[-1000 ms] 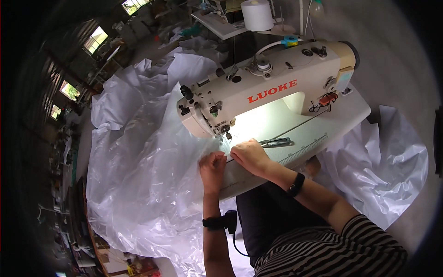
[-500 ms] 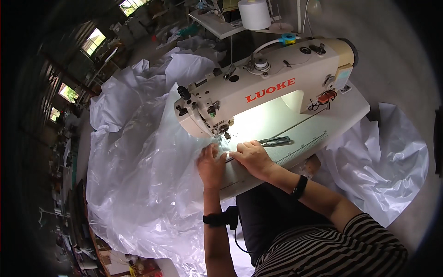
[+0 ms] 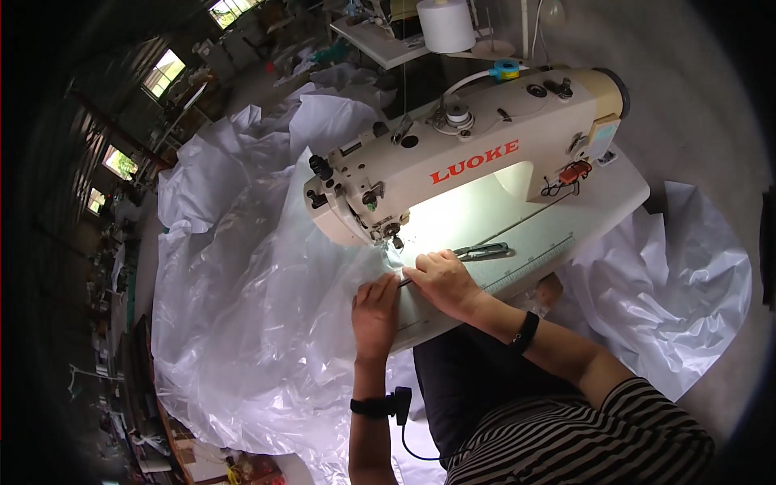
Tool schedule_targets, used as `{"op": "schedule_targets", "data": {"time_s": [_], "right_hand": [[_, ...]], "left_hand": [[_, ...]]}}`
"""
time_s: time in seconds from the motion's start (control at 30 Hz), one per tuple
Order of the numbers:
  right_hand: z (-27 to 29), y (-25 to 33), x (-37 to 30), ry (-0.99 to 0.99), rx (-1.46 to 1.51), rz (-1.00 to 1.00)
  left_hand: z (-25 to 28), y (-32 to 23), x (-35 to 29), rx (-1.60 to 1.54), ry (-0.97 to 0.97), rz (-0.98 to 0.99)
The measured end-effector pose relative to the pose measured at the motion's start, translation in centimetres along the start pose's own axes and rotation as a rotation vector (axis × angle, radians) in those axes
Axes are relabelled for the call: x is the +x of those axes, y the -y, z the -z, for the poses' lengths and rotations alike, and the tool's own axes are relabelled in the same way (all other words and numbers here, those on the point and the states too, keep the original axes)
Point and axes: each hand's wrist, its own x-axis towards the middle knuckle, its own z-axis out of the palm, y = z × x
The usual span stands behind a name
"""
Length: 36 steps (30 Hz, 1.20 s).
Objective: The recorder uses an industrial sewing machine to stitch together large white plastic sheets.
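Observation:
A white industrial sewing machine (image 3: 477, 153) stands in front of me, its lamp lighting the bed below the arm. A large translucent white plastic sheet (image 3: 242, 283) spreads over the left side and runs up to the needle area. My left hand (image 3: 377, 311) is closed on the sheet's edge, just in front of the presser foot (image 3: 396, 241). Beside it, my right hand (image 3: 443, 283) pinches the same edge between thumb and fingers; the fingertips partly hide the grip. Metal thread snips (image 3: 483, 251) lie on the bed just beyond my right hand.
A white thread cone (image 3: 446, 26) stands behind the machine on a side table (image 3: 388, 48). More white sheeting (image 3: 671, 283) hangs at the right. The bed's front edge (image 3: 525, 271) carries a printed ruler. Shelves and cluttered goods line the dim left side.
My left hand has slid a little toward me, away from the needle, and its fingers have drawn closer together. My right hand has barely moved.

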Motion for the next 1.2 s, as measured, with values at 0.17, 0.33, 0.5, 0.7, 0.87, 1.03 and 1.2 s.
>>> {"op": "schedule_targets", "data": {"time_s": [0.17,0.33,0.5,0.7,0.87,1.03,1.2], "right_hand": [[-0.2,0.0,0.5,0.016,-0.007,-0.014],[-0.9,-0.8,1.9,0.023,0.000,-0.033],[-1.7,-1.2,1.8,-0.041,-0.040,-0.068],[-1.9,-1.9,3.3,0.021,-0.053,-0.075],[-1.9,-1.8,3.4,0.003,-0.081,-0.069],[-2.1,-2.3,3.5,0.013,-0.091,-0.071],[-2.2,-2.3,3.6,-0.010,-0.074,-0.068]], "left_hand": [[0.0,0.6,0.2,0.030,0.016,-0.003],[-0.6,1.6,1.1,-0.012,0.015,0.029],[-1.3,1.6,1.5,0.037,-0.031,0.035],[-1.7,2.3,2.9,0.013,-0.051,0.069],[-2.3,2.8,2.7,0.007,-0.055,0.092],[-2.7,2.6,3.1,0.047,-0.054,0.113],[-2.9,2.9,3.0,0.026,-0.054,0.129]]}}
